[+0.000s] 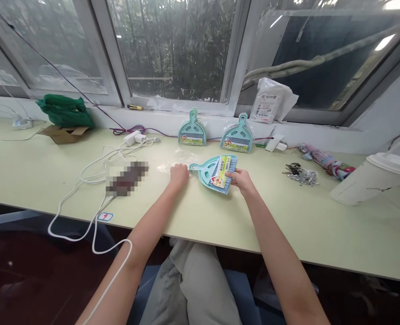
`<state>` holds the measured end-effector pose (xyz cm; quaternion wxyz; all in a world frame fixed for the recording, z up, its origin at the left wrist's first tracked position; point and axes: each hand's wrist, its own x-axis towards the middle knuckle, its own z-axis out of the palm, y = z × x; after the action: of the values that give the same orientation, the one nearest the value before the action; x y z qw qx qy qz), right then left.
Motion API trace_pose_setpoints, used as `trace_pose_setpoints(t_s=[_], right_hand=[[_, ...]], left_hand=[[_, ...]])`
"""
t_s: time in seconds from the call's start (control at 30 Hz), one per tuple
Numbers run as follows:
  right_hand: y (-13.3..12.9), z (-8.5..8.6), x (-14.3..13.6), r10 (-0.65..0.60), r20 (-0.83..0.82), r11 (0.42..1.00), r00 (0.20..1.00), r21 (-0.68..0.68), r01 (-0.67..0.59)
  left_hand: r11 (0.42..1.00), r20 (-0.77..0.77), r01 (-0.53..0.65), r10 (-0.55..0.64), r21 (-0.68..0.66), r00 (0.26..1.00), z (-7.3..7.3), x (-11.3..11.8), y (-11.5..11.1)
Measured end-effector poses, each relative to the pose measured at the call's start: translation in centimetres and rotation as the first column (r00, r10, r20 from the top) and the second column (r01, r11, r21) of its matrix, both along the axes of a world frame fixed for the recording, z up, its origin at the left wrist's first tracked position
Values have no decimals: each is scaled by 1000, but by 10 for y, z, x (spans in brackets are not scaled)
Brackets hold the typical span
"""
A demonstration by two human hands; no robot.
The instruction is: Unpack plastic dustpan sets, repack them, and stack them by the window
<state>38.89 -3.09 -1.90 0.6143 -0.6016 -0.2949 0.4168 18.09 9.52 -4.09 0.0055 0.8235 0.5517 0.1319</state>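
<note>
A light-blue mini dustpan and brush set (205, 174) with a printed card label is tilted just above or on the table; I cannot tell which. My right hand (242, 179) grips it by its wide bristle end, thumb over the front. The handle points left, towards my left hand (179, 175), which is closed near the handle's tip. Its fingers face away from me, so what they hold, if anything, is hidden. Clear plastic wrapping (173, 161) lies crumpled on the table just beyond my left hand.
Two more wrapped dustpan sets (192, 128) (237, 133) lean against the window wall. On the left are white cables (81, 180), an adapter (134, 137), a cardboard box (62, 134) and a green bag (66, 110). Keys (300, 174) and a white cup (372, 178) are on the right.
</note>
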Motion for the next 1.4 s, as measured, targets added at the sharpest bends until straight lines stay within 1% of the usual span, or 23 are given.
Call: trace_pose_setpoints(t_s=[0.07,0.1,0.2,0.3,0.37,0.43,0.53,0.63,0.7,0.77,0.83,0.87,0.93,1.03,1.1,1.17,1.2,1.23,1.27,1.3,1.33,1.37,1.4], right_hand=[[0,-1,1,-25,-10,1000,1000,-4,25],[1,-1,3,-53,-15,999,998,-6,53],[1,-4,8,-147,-29,989,989,2,148],[2,-6,9,-177,-38,984,983,-5,177],[1,-7,7,-135,-43,991,990,-23,134],[1,-6,1,-71,-45,997,996,-29,70],[1,-5,-13,10,-57,1000,998,-10,-10],[2,-5,-29,39,-105,999,994,40,-35],[3,-9,-36,0,-141,996,990,84,12],[4,-13,-40,-92,-168,986,982,123,113],[4,-18,-40,-178,-194,967,965,146,208],[5,-19,-39,-202,-210,960,957,151,236],[6,-20,-36,-201,-246,959,948,149,242],[7,-19,-35,-114,-269,974,956,160,161],[7,-17,-37,-60,-261,971,963,208,117],[6,-15,-40,-52,-267,952,962,277,128],[5,-14,-41,-60,-279,938,958,313,150],[5,-13,-43,-67,-293,923,954,344,171],[4,-12,-45,-70,-306,910,949,371,187],[4,-11,-46,-69,-316,898,946,393,197],[3,-11,-47,-68,-325,888,943,411,205],[3,-10,-48,-65,-333,879,941,427,212],[3,-10,-49,-63,-342,871,938,440,219]], left_hand=[[999,-7,-40,40,-5,999,0,-3,3],[999,-14,-41,41,-4,999,1,-4,4],[998,-40,28,-26,56,999,1,-5,4],[992,-97,74,-64,100,993,2,-5,5],[996,-127,59,-50,72,991,2,-5,6],[998,-105,29,-23,54,994,3,-5,6],[996,12,3,-4,91,1000,6,-5,2],[985,118,36,-56,167,991,10,-6,-3],[971,142,70,-105,227,984,12,-5,-6],[953,163,108,-159,284,974,13,-4,-7],[939,211,145,-217,310,953,12,-3,-7],[934,244,165,-248,316,938,11,-1,-7],[925,317,197,-303,324,899,10,1,-8],[898,438,220,-385,381,812,10,2,-9],[849,489,256,-485,461,725,11,2,-11],[775,482,314,-600,549,639,14,3,-14],[744,473,324,-636,584,609,16,5,-17],[730,481,300,-647,613,592,18,7,-20],[736,516,235,-630,635,581,21,9,-24],[756,580,129,-589,642,563,24,12,-28],[779,663,2,-535,627,524,28,14,-32],[802,751,-124,-477,585,456,31,16,-35],[826,831,-221,-424,518,361,34,16,-37]])
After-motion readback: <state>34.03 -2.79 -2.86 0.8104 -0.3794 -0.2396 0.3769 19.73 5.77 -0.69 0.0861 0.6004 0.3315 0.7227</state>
